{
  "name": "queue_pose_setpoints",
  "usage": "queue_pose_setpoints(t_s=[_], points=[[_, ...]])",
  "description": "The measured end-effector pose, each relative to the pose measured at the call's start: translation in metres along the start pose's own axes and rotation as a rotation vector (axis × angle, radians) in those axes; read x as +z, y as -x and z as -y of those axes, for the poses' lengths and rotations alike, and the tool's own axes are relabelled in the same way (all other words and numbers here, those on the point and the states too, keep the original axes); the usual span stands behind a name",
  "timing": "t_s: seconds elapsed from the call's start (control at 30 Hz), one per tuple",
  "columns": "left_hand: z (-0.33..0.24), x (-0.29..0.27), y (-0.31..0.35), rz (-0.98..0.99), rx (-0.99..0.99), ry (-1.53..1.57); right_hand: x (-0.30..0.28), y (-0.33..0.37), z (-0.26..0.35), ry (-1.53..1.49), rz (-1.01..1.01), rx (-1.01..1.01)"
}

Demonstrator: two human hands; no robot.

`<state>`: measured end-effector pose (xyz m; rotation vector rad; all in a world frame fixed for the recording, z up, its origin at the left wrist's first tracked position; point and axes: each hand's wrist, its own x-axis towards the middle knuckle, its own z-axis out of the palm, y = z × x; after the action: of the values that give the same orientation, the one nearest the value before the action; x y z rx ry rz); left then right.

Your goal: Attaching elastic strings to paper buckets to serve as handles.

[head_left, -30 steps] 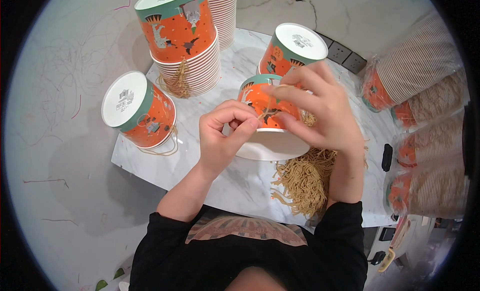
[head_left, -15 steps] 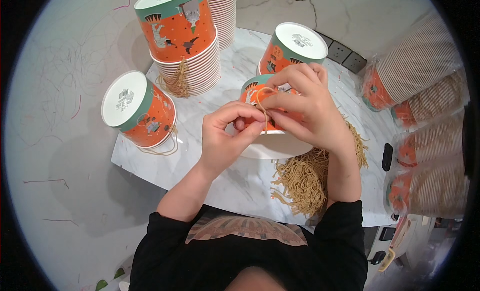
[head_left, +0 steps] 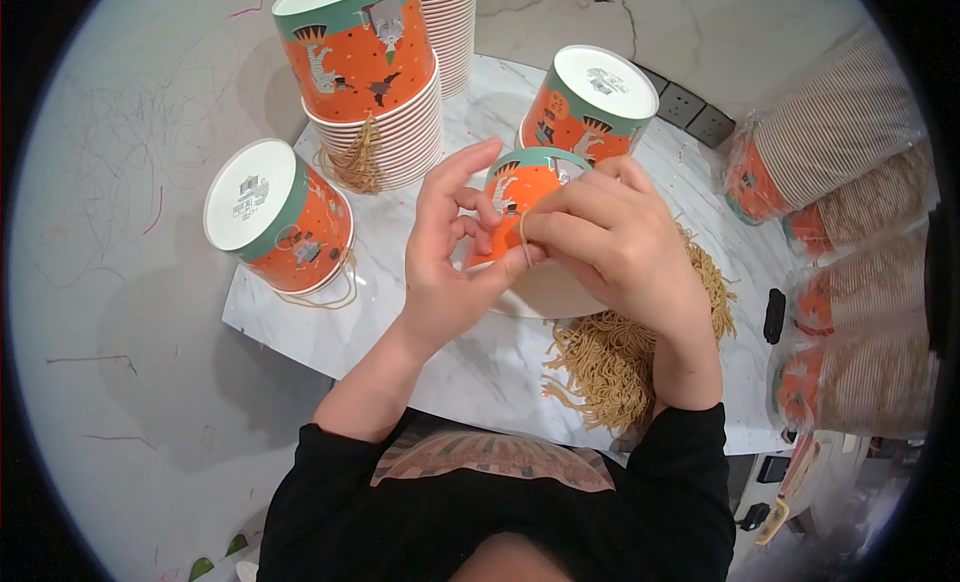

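Tan cord (head_left: 524,240), thin and softly bowed, runs toward the person from the right hand (head_left: 615,240), whose fingertips pinch it, beside the left thumb. The left hand (head_left: 440,257) is loosely curled, fingers apart from thumb. Behind both, a smooth orange bucket (head_left: 512,190) tilts, white mouth toward the person; rightward, a stringy heap (head_left: 605,367) lies on marbled tabletop (head_left: 455,382).

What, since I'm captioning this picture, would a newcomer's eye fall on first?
Probably the tall stack of upside-down orange-and-green tubs at the upper left, vivid against the pale marbled table. Next, perhaps, the shaggy heap of tan string on the right, toward the table's near edge. In the middle, the right hand pinches a thin tan strand beside the left hand.
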<state>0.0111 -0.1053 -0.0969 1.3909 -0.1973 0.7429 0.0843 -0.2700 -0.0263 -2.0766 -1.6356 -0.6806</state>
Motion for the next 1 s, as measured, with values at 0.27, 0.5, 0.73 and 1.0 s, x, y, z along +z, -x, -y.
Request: queue_pose_setpoints(t_s=[0.27, 0.5, 0.73, 1.0], points=[[0.000, -0.012, -0.004, 0.244, 0.209, -0.194, -0.006, -0.001, 0.001, -0.291, 0.079, 0.095], [0.004, -0.013, 0.002, 0.204, 0.065, -0.072, -0.011, -0.002, 0.003, -0.317, 0.102, 0.095], [0.000, -0.008, 0.005, 0.089, -0.001, 0.012, -0.020, -0.002, 0.008, -0.327, 0.125, 0.201], [0.008, -0.018, -0.001, 0.126, 0.316, -0.297, -0.016, -0.002, 0.001, -0.504, 0.102, 0.238]])
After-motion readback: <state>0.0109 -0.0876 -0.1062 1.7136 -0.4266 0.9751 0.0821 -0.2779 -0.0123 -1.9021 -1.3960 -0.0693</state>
